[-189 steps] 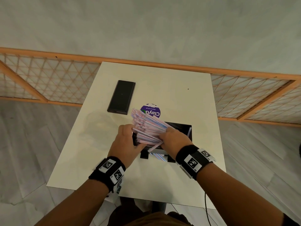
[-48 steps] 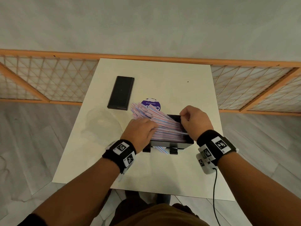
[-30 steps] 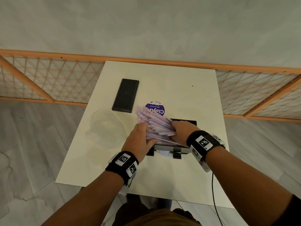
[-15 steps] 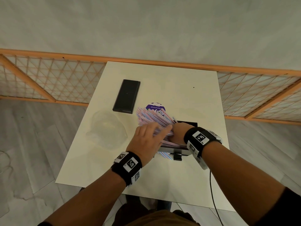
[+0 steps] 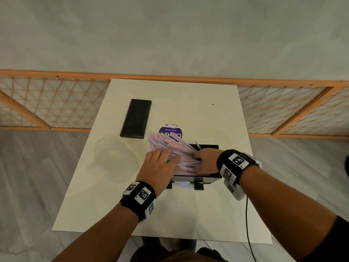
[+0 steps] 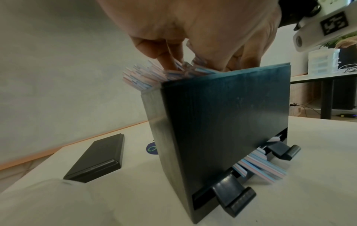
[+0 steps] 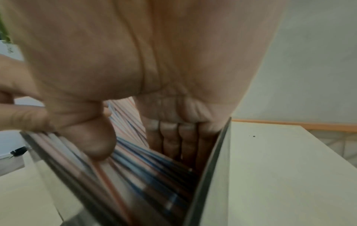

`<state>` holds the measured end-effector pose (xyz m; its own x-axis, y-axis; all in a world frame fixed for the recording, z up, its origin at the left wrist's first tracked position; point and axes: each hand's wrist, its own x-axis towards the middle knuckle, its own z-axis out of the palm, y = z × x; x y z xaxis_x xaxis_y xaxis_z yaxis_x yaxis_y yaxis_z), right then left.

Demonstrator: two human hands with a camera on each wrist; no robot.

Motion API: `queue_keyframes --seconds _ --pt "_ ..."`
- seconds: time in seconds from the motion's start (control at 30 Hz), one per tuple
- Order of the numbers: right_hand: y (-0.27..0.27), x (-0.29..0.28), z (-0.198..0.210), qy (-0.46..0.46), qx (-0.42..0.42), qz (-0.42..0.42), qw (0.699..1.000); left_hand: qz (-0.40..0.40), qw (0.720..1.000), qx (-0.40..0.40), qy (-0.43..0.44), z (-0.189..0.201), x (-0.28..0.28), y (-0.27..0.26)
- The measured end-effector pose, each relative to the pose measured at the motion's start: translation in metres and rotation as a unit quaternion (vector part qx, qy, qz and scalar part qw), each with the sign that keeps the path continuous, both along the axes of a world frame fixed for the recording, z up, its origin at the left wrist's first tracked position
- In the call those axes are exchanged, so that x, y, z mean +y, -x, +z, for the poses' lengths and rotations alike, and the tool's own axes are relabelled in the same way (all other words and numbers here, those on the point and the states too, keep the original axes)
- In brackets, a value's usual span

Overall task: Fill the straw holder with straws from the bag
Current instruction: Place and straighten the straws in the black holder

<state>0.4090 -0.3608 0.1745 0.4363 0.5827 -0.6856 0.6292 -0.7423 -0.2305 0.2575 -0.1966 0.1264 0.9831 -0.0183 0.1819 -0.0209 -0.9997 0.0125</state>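
Observation:
A black straw holder (image 5: 207,146) stands on the white table (image 5: 188,214), near its front right. A thick bundle of pink, white and blue straws (image 5: 166,142) lies slanted in its open top, with the left ends sticking out past the left wall. My left hand (image 5: 160,165) rests on the bundle with fingers stretched out; the left wrist view shows one fingertip (image 6: 168,61) against the straw ends (image 6: 142,78). My right hand (image 5: 203,160) grips the bundle's right end inside the holder (image 7: 208,175), thumb (image 7: 96,145) on top of the straws (image 7: 144,175). A few straws (image 6: 260,168) poke out of the bottom slot.
A clear, empty-looking plastic bag (image 5: 115,159) lies left of the holder. A flat black box (image 5: 136,118) sits behind it, and a round purple sticker (image 5: 171,130) is just past the straws. An orange lattice rail (image 5: 56,103) runs behind the table.
My left hand has dropped from hovering with spread fingers to lying on the bundle. The straws sit lower in the holder. The right hand stays at their right end.

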Motion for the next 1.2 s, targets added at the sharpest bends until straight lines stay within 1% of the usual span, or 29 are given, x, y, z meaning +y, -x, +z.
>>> queue_keyframes --seconds 0.13,0.23,0.33,0.43,0.5,0.6,0.73,0.8,0.97,1.07,1.2 --pt "0.0 0.009 0.0 0.037 0.043 -0.033 0.998 0.004 1.0 0.002 -0.016 -0.005 0.002 0.004" --pt "-0.001 0.014 0.001 0.062 0.069 -0.054 0.994 0.008 1.0 0.006 -0.011 -0.005 -0.002 0.003" --pt "-0.002 0.018 0.001 0.076 0.069 -0.056 0.993 0.008 1.0 0.017 -0.015 -0.005 -0.004 0.004" --pt "0.0 0.022 0.003 0.09 0.05 -0.052 0.993 0.008 0.999 0.037 -0.016 -0.005 -0.004 0.005" --pt "0.001 0.021 0.002 0.09 0.045 -0.052 0.994 0.012 0.999 0.035 -0.007 -0.004 -0.005 0.005" --pt "0.001 0.02 0.0 0.078 0.036 -0.047 0.995 0.025 1.0 0.004 0.005 -0.006 -0.006 0.006" --pt "0.004 0.018 -0.002 0.053 0.02 -0.032 0.998 0.022 0.999 -0.039 -0.007 -0.009 -0.005 0.011" --pt "0.006 0.017 -0.003 0.042 -0.002 -0.019 0.999 0.017 0.999 -0.037 -0.007 -0.009 -0.004 0.01" --pt "0.006 0.015 -0.001 0.014 -0.054 0.024 0.998 0.004 1.0 0.003 0.003 -0.013 -0.001 0.007" --pt "0.006 0.009 0.0 -0.023 -0.063 0.028 0.997 0.004 1.0 -0.01 0.023 -0.017 0.0 0.007" --pt "0.007 -0.004 -0.003 -0.075 -0.07 0.015 0.995 0.001 0.999 -0.034 0.027 -0.021 0.0 0.007"
